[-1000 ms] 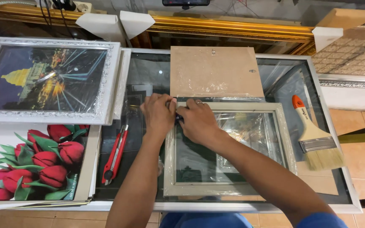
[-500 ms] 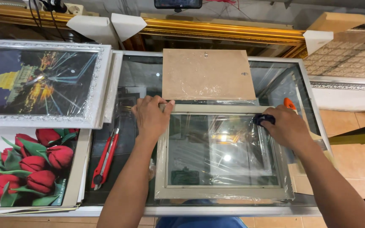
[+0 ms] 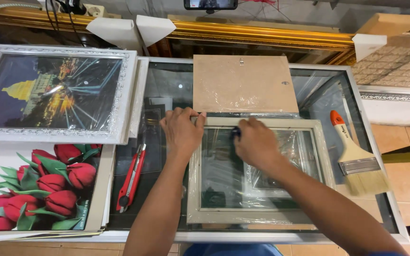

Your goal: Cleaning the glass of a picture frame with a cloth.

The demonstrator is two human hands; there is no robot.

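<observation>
A pale grey picture frame [image 3: 194,189] with a glass pane lies face down on the glass-topped table [image 3: 395,223]. My left hand [image 3: 182,130] presses on the frame's upper left corner. My right hand [image 3: 255,142] rests on the glass near the frame's top edge, closed around a small dark cloth [image 3: 235,133] that shows at the fingertips. Crinkled clear plastic film lies under and around the frame.
A brown backing board [image 3: 243,83] lies just beyond the frame. A red utility knife [image 3: 131,178] sits left of it, a paintbrush [image 3: 357,156] with an orange handle right of it. A white-framed night picture [image 3: 53,90] and a tulip print [image 3: 39,185] are stacked at left.
My right hand has swept back left across the glass from the frame's upper right corner to near its upper left. The left hand has kept its hold on the corner.
</observation>
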